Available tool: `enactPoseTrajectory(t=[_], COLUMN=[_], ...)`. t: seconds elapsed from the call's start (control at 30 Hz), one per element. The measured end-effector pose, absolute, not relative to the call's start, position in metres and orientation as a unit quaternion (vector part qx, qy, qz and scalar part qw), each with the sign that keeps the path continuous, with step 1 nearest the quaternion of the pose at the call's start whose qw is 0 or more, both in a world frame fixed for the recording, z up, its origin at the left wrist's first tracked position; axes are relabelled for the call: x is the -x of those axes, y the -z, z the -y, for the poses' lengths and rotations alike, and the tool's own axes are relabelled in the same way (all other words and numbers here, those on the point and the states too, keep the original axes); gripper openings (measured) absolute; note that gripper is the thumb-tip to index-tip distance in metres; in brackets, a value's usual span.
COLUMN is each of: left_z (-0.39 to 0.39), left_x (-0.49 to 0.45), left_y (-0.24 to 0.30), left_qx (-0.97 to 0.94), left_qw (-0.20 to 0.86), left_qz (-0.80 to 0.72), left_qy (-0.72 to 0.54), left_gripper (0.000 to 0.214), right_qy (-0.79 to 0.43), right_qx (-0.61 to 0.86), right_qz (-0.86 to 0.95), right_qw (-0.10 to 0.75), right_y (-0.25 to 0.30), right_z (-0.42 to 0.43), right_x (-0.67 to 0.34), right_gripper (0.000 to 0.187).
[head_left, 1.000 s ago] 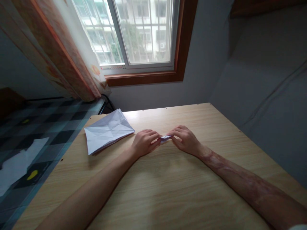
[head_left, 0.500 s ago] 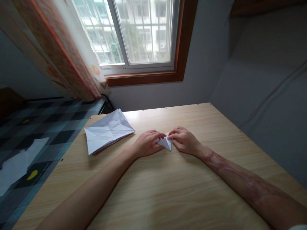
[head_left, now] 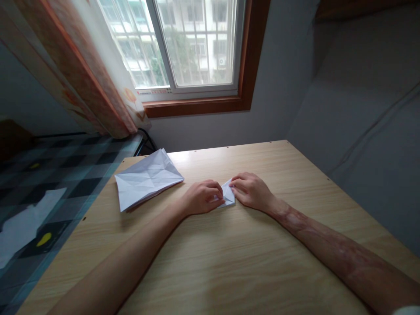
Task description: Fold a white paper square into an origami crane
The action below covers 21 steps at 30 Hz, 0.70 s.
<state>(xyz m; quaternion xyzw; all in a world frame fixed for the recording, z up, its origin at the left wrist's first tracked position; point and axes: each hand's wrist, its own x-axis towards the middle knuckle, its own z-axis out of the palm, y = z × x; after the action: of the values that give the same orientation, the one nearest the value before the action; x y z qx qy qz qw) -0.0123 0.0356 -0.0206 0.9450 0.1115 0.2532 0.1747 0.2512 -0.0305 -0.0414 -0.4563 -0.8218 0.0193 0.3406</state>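
A small folded white paper (head_left: 229, 195) lies on the wooden table between my two hands. My left hand (head_left: 205, 197) is closed on its left side, with thumb and fingers pinching the edge and hiding part of it. On the other side, my right hand (head_left: 251, 189) has its fingertips closed on the upper right edge of the paper. Farther left rests a stack of creased white paper sheets (head_left: 149, 178), touched by neither hand.
The light wooden table (head_left: 197, 262) carries the papers. To the left, a checked cloth (head_left: 82, 162) lies with a torn white paper (head_left: 31, 223) on it. Behind the table are a window (head_left: 200, 48), a curtain (head_left: 78, 65) and a grey wall (head_left: 278, 87).
My left fingers have curled down onto the paper and closed on its left edge. The folded paper now lies flatter, with a different face showing. My right hand has barely moved.
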Motion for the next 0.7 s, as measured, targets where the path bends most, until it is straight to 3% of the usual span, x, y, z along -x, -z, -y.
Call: enactPoseTrajectory(t=[0.1,0.27,0.7], left_z=[-0.0397,-0.0445,-0.0430], left_x=[0.0119,0.0125,0.0125], left_y=[0.0225,0.0257,0.0255], left_qx=[-0.947,-0.946,-0.941], left_qw=[0.179,0.143,0.153], left_qz=[-0.120,-0.164,-0.169], left_qy=[-0.239,-0.239,-0.249], left_gripper=[0.010,0.019,0.021], right_qy=[-0.015,-0.013,0.013], right_qx=[0.455,0.452,0.469], right_qz=[0.828,0.835,0.836], right_qw=[0.328,0.313,0.285], right_y=[0.0400,0.0395,0.0357], right_z=[0.0314,0.0312,0.0346], right_x=[-0.2510,-0.2510,-0.2471], right_gripper=[0.015,0.045,0.036])
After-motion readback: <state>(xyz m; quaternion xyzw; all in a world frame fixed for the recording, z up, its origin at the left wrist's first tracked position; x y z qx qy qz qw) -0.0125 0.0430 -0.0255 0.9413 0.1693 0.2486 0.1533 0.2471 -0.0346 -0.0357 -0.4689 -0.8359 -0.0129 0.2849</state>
